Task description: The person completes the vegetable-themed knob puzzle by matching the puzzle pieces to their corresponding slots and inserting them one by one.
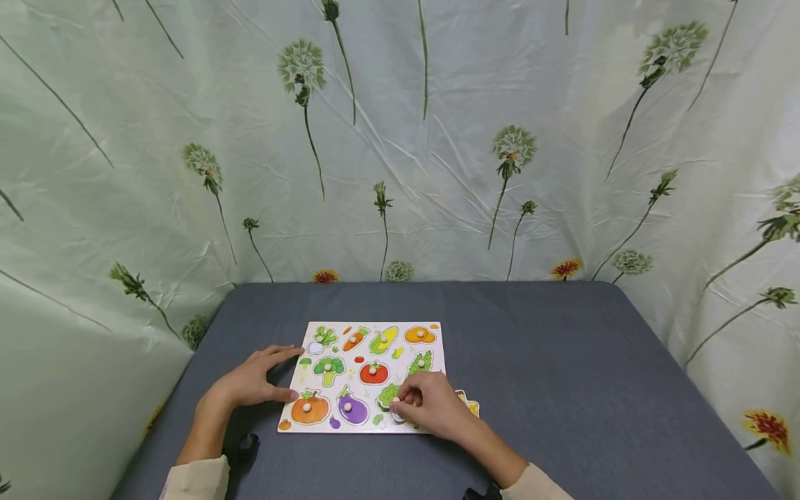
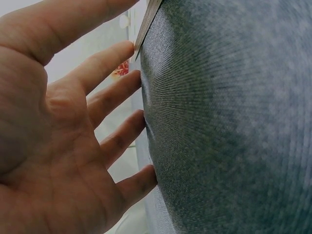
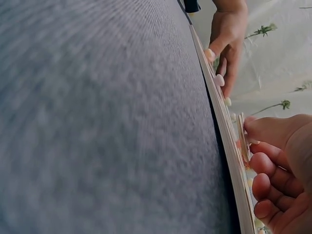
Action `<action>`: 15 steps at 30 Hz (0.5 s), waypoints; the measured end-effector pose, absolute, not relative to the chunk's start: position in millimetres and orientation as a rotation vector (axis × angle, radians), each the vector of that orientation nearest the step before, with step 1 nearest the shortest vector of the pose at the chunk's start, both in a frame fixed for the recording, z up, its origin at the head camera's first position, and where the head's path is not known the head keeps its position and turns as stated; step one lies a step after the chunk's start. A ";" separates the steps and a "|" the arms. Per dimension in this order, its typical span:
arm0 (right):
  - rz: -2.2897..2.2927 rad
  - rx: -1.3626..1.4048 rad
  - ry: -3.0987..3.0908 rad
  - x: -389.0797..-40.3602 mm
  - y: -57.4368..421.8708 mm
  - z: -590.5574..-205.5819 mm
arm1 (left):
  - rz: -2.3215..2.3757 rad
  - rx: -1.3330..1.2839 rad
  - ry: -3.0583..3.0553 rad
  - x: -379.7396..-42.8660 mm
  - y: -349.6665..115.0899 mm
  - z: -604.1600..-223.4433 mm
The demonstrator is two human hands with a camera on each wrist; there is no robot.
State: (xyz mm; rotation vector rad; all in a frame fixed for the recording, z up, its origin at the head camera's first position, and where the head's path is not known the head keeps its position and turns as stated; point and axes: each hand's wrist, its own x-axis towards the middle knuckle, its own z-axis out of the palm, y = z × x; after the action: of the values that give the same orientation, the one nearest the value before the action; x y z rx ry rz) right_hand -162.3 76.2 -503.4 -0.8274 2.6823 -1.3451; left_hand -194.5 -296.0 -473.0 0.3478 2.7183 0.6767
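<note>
A white wooden peg puzzle board (image 1: 340, 427) with vegetable pictures lies on the table. My right hand (image 1: 431, 403) pinches a green leafy puzzle piece (image 1: 387, 394) above the board's lower right part. In the right wrist view, that thin piece (image 3: 242, 131) is seen edge-on between thumb and fingers, tilted slightly off the board. My left hand (image 1: 253, 378) rests at the board's left edge, fingers spread, thumb by the pumpkin piece (image 1: 310, 410). Its palm (image 2: 58, 146) faces the left wrist camera. An eggplant piece (image 1: 353, 411), a tomato piece (image 1: 373, 375) and a broccoli piece (image 1: 328, 371) sit in the board.
A yellowish piece (image 1: 470, 405) lies at the board's right edge, partly hidden by my right hand. Grey cloth covers the table (image 1: 550, 375). Behind it hangs a pale curtain (image 1: 437, 173) with dandelion prints.
</note>
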 end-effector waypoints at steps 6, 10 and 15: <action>-1.319 -0.841 2.680 -162.0 71.7 -506.4 | 0.674 0.350 2.714 -192.7 -294.5 -470.5; -1.294 -0.858 2.698 -161.8 69.4 -507.8 | 0.680 0.344 2.710 -193.6 -294.9 -471.0; -1.252 -0.855 2.725 -161.7 67.6 -507.3 | 0.687 0.326 2.711 -194.7 -295.6 -472.7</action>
State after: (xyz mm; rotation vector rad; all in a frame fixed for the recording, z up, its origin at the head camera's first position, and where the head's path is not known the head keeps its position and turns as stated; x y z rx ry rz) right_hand -161.7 67.6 -507.3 -0.8553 2.7252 -1.2523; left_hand -194.7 -295.6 -472.7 0.3260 2.7111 0.6872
